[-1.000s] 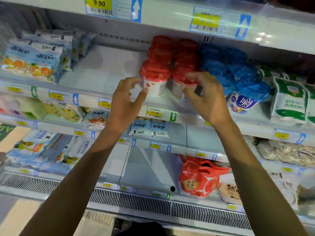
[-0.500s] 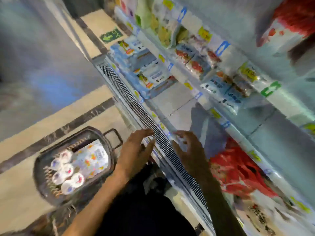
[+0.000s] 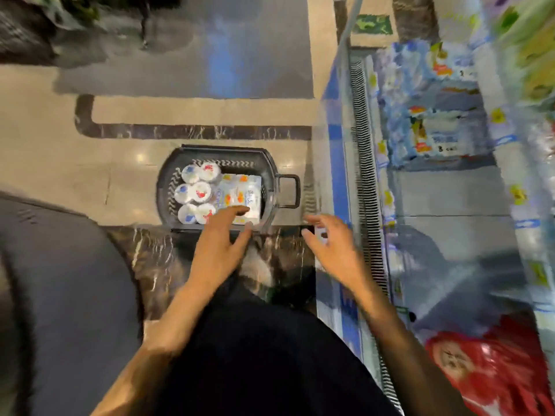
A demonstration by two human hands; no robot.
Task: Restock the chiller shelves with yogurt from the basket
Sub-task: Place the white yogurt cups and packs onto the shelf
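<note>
A dark plastic basket (image 3: 271, 172) stands on the floor in front of me. Several white yogurt cups (image 3: 196, 192) with red or blue printed lids fill its left half, and a flat white yogurt pack (image 3: 241, 192) lies in its right half. My left hand (image 3: 220, 244) is open, fingers spread over the basket's near edge and the pack. My right hand (image 3: 330, 244) is open and empty, to the right of the basket, near the chiller's vent grille (image 3: 366, 181). The chiller shelves (image 3: 450, 199) run along the right, blurred.
Blue and white packs (image 3: 426, 109) fill the chiller's low shelf further on. Red bags (image 3: 492, 367) lie at the near right. A dark rounded surface (image 3: 60, 295) rises on my left. The basket's handle (image 3: 289, 190) points toward the chiller.
My hands left the red-lidded cups on the upper shelf and dropped down. My view swung from the shelves to the floor basket, and my left hand now reaches over it.
</note>
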